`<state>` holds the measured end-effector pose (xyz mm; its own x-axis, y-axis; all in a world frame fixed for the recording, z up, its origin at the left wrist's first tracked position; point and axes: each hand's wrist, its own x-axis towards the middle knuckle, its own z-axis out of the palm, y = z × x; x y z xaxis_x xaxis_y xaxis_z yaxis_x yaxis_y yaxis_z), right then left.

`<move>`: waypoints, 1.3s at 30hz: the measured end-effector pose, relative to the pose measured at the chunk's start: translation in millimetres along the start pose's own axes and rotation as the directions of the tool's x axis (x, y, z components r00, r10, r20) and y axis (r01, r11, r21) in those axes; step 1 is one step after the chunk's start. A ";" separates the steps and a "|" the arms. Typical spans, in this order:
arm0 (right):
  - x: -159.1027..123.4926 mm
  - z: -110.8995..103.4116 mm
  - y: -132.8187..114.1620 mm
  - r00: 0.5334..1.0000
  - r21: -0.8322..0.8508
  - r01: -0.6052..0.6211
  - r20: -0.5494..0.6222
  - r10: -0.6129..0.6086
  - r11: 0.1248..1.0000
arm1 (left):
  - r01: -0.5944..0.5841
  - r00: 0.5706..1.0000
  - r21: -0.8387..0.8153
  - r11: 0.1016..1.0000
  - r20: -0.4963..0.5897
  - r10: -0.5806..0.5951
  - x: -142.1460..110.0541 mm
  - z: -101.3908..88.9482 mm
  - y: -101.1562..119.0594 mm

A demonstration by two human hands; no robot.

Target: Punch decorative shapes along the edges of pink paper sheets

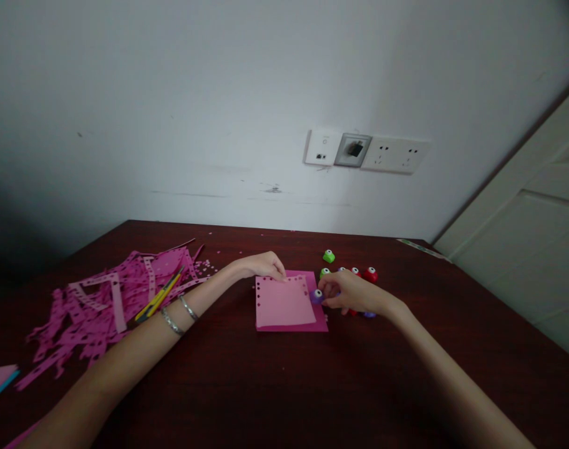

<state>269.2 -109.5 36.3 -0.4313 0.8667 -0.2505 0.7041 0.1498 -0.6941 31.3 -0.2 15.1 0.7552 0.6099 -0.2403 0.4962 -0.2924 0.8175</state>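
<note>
A light pink sheet of paper [284, 305] with small punched shapes along its left, top and right edges lies over darker pink paper [320, 323]. My left hand [266, 266] pinches the light sheet at its top edge. In my right hand [343, 290] is a purple craft punch [317, 296], held at the sheet's right edge. More punches cluster around that hand: a green punch [329, 255] behind it, a red punch [370, 274] to its right, and several others partly hidden by the fingers.
A heap of punched pink paper strips [97, 305] covers the table's left side, with a yellow utility knife [160, 296] on it. Tiny paper bits [204, 268] lie nearby. Pink and blue paper [1, 381] sits at the left edge. Wall sockets [397, 154] are behind; a ruler-like strip [422, 248] lies far right.
</note>
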 end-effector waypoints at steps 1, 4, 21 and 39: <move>-0.1 0.0 -0.3 1.000 -0.002 -0.001 -0.003 0.001 1.000 | 0.000 1.000 -0.003 1.000 0.001 0.000 0.4 -0.1 -0.7; -0.4 0.2 -1.7 1.000 -0.006 -0.006 -0.005 0.005 1.000 | 0.002 1.000 -0.010 1.000 -0.001 -0.002 2.4 0.0 -4.1; -1.4 1.7 -6.6 1.000 -0.024 0.000 0.005 0.000 1.000 | 0.013 1.000 -0.078 0.997 0.007 -0.013 5.4 3.4 -9.6; 5.2 11.4 -0.5 0.997 -0.026 -0.034 0.071 0.036 0.999 | -0.010 0.990 0.089 0.996 -0.140 0.023 7.1 24.1 -2.7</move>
<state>260.1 -110.5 27.7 -0.4446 0.8355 -0.3228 0.7329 0.1322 -0.6673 45.7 -12.8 -1.5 0.6991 0.6999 -0.1462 0.5246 -0.3632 0.7700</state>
